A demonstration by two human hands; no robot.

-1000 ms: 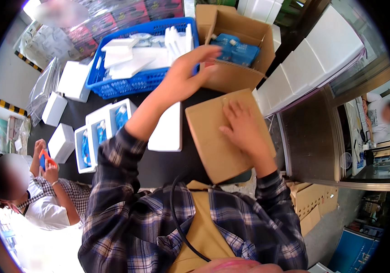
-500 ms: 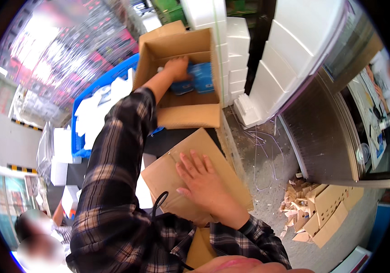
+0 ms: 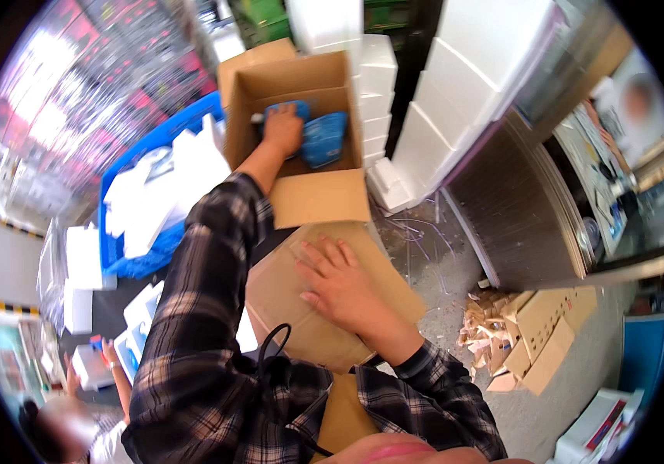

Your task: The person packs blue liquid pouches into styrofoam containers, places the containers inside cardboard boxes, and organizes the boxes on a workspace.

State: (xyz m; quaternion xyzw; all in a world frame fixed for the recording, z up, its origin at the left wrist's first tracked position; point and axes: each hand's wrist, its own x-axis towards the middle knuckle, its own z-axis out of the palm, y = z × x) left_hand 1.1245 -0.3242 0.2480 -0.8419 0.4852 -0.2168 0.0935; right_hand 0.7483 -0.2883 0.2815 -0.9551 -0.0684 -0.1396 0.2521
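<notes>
My left hand [image 3: 282, 130] reaches down into an open cardboard box [image 3: 289, 203], its fingers curled over a blue package [image 3: 299, 106]. Part of that package is hidden beneath the hand. Beside it in the same box lies a second blue package [image 3: 324, 141] with a shiny wrapper. Nearer to me, my right hand [image 3: 341, 286] rests flat with fingers spread on a brown cardboard box [image 3: 293, 332]. This nearer box sits against the front flap of the open one and holds nothing that I can see.
Left of the open box stands a blue crate [image 3: 154, 263] of white foam pieces. White foam boxes [image 3: 456, 108] are stacked at the right. Torn cardboard [image 3: 533, 340] lies on the floor at right. A co-worker [image 3: 69, 425] handles a white box at lower left.
My left hand has shifted toward the left side of the open box, with the blue package under it tilted up. The view has turned a little; my right hand stays on the nearer box.
</notes>
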